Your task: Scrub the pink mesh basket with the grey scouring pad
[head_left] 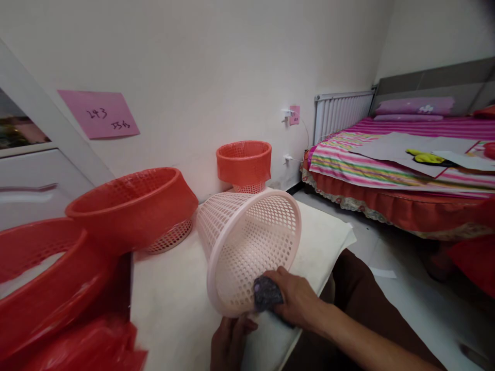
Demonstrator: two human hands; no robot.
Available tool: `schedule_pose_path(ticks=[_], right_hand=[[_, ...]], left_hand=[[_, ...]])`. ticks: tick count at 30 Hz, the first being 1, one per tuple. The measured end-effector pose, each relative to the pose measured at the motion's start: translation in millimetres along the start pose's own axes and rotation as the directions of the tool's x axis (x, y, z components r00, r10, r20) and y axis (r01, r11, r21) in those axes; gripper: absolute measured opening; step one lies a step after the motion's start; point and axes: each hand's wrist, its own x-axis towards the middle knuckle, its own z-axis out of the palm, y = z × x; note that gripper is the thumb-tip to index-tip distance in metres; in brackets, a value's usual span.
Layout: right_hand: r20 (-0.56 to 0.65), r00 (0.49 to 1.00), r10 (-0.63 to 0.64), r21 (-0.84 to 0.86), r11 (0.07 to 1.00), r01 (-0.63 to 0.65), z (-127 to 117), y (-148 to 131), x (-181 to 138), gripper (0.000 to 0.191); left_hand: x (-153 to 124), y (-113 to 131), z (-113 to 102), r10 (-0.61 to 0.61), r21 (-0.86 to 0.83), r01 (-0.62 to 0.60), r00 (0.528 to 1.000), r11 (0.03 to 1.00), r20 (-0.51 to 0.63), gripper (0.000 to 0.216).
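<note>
pink basket (247, 247) lies on its side on the white counter (170, 304), bottom centre of frame, mouth toward the camera. right hand (297, 301) has its grip closed on a dark scrub pad (266, 294), pressed to the basket's lower rim; left hand (230, 342) steadies the rim from below, fingers curled on it. looks like wiping the rim is underway; next prob needs turning the basket w/ the left to reach unwiped mesh. pink note (99, 114), upper left on the wall, reads approx "243"; 2nd line unclear. red baskets (135, 206) at left.
</note>
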Motion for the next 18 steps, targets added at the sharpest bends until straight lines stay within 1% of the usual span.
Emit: schedule_pose_path(ticks=[2,4,7,9,11,14,16,18], right_hand=[[-0.05,0.994,0.093,-0.065,0.993,-0.096,-11,19,4,0.056],[-0.102,0.982,0.162,-0.091,0.981,-0.171,-26,41,9,0.056],[-0.193,0.953,0.234,-0.122,0.958,-0.26,-46,65,16,0.055],[-0.237,0.937,0.256,-0.133,0.947,-0.293,-52,70,19,0.054],[-0.231,0.94,0.25,-0.137,0.948,-0.286,-49,66,19,0.054],[-0.143,0.972,0.187,-0.13,0.97,-0.206,-32,47,12,0.052],[-0.054,0.992,0.111,-0.042,0.993,-0.113,-16,29,6,0.054],[0.043,0.999,0.012,0.144,0.989,-0.018,-3,11,1,0.057]], left_hand=[[-1,5,0,0.009,-0.003,-0.009,0.999,1.0,-0.031,0.03],[-2,10,2,-0.002,-0.017,0.002,0.999,1.0,-0.034,0.031],[-1,12,5,-0.012,-0.048,0.012,1.0,0.999,-0.003,0.032],[0,7,7,-0.017,-0.072,0.02,0.999,0.997,0.04,0.032],[2,-1,9,-0.033,-0.086,0.042,0.993,0.995,0.112,0.034],[4,-15,12,-0.047,-0.06,0.063,0.969,0.996,0.243,0.038],[4,-21,12,-0.033,-0.028,0.042,0.962,0.999,0.27,0.037],[3,-21,12,-0.02,-0.001,0.021,0.974,1.0,0.226,0.038]])
